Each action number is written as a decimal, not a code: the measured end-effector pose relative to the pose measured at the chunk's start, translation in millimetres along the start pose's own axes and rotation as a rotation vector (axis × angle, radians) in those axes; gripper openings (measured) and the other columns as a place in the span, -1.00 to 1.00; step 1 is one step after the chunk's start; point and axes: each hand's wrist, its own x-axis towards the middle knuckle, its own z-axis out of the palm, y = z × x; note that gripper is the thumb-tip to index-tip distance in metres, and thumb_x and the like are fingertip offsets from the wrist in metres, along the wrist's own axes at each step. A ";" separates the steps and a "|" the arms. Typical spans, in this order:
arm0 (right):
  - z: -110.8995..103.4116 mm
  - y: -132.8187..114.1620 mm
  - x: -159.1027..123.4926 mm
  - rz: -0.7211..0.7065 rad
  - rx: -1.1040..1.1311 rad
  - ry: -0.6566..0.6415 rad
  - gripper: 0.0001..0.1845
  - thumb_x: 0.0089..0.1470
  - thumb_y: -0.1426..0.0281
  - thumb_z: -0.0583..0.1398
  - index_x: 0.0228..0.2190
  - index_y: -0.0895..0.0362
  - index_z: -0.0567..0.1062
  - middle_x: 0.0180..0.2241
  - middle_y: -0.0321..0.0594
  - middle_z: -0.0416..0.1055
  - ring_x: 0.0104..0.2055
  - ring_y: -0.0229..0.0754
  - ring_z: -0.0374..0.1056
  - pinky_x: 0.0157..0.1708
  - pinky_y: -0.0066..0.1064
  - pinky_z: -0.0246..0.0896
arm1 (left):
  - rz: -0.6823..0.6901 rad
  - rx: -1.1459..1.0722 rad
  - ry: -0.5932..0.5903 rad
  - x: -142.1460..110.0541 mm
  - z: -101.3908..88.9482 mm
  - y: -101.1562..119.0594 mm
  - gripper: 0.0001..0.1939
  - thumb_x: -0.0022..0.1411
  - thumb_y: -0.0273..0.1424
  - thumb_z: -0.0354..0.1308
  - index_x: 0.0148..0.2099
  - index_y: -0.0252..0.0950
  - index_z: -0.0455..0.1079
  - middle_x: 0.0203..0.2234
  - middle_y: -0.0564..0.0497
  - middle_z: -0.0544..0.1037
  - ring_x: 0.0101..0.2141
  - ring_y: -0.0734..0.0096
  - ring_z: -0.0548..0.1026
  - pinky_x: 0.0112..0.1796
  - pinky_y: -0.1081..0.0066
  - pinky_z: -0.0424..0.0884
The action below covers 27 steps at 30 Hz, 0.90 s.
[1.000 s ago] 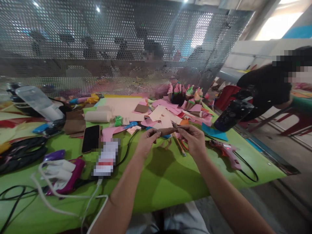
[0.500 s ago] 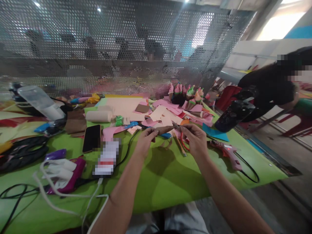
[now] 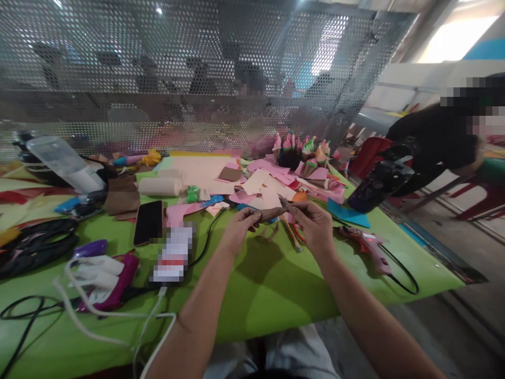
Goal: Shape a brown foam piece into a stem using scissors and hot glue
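Between my two hands, above the green tabletop, is a slim brown cone [image 3: 271,213] of rolled sheet material, lying sideways. My left hand [image 3: 239,227] is closed on its wider end, the thumb along the near side. At the narrow tip, the fingers of my right hand [image 3: 316,225] are pinched together. Just beneath the right hand lie a pencil [image 3: 292,235] and something with red handles [image 3: 299,232], partly covered by the hand. Pink and cream sheet scraps [image 3: 256,182] spread behind the hands.
A pink glue gun [image 3: 374,250] lies at right near a dark tumbler [image 3: 379,181]. Decorated cones [image 3: 310,149] stand at the back. Two phones [image 3: 148,223], a purple power strip [image 3: 114,281] and cables lie left. A person in black [image 3: 434,134] is beyond the table.
My right hand has shifted slightly left, and the brown cone is turned a little in my fingers. Both hands keep their pinch. The things on the table stay in place.
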 end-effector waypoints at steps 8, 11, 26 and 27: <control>-2.0 -1.0 -2.6 -0.080 -0.067 0.038 -0.85 -0.03 0.27 0.31 -0.48 0.09 0.54 -0.59 -0.36 0.36 -0.55 -0.29 0.19 -0.52 -0.43 0.09 | 0.008 -0.038 0.040 0.8 -2.2 -3.3 -0.82 -0.04 -0.31 0.28 -0.45 -0.28 0.37 -0.57 0.12 0.36 -0.52 0.54 0.29 -0.46 0.49 0.18; -1.6 -0.6 -0.7 -0.047 -0.022 0.077 -0.83 -0.02 0.25 0.31 -0.47 0.09 0.52 -0.61 -0.37 0.35 -0.57 -0.30 0.20 -0.55 -0.44 0.09 | -0.001 -0.083 0.047 0.4 -1.6 -3.7 -0.83 -0.05 -0.32 0.28 -0.43 -0.29 0.38 -0.55 0.11 0.37 -0.52 0.55 0.31 -0.47 0.50 0.19; 0.6 2.7 -1.0 0.017 0.046 -0.068 -0.80 -0.12 0.26 0.38 -0.41 0.10 0.63 -0.49 -0.27 0.53 -0.49 -0.26 0.33 -0.52 -0.44 0.19 | -0.056 -0.139 0.008 0.5 2.0 -3.8 -0.77 -0.08 -0.30 0.35 -0.44 -0.32 0.41 -0.60 0.13 0.36 -0.57 0.60 0.28 -0.50 0.52 0.17; 0.5 2.6 -0.9 0.019 0.043 -0.057 -0.80 -0.12 0.26 0.37 -0.41 0.10 0.63 -0.50 -0.28 0.52 -0.49 -0.26 0.32 -0.53 -0.44 0.17 | -0.060 -0.143 0.009 -0.1 2.1 -3.7 -0.75 -0.09 -0.28 0.36 -0.43 -0.32 0.43 -0.59 0.13 0.37 -0.57 0.59 0.28 -0.49 0.51 0.17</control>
